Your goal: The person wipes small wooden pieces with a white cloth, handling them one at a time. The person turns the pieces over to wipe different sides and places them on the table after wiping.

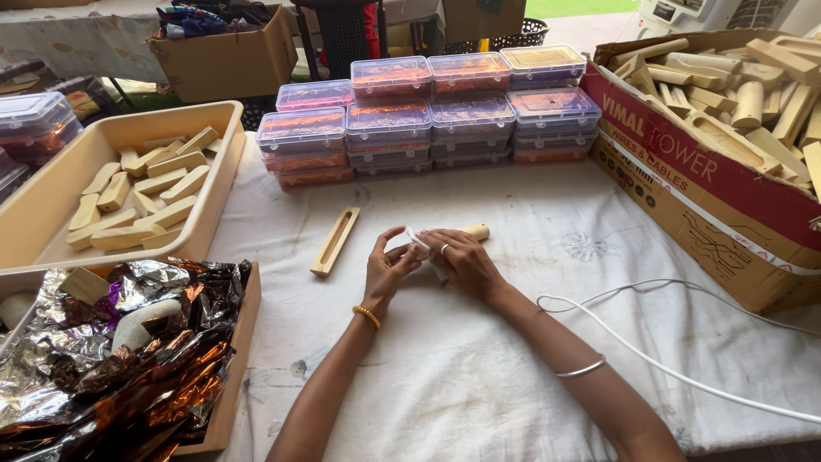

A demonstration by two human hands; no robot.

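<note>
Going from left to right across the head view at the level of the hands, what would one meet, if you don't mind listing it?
Beige tray → slotted wooden piece → left hand → right hand → white cable → cardboard box.

Around the wooden slotted piece [334,240], bare white cloth [445,376] is lying open toward the near edge. Stacked plastic boxes [428,111] are blocking behind it, a beige tray [224,162] is walling its left, and a white cable [667,364] is crossing far right.

Daylit room, white-clothed table [479,376], black basket [522,34] behind.
</note>
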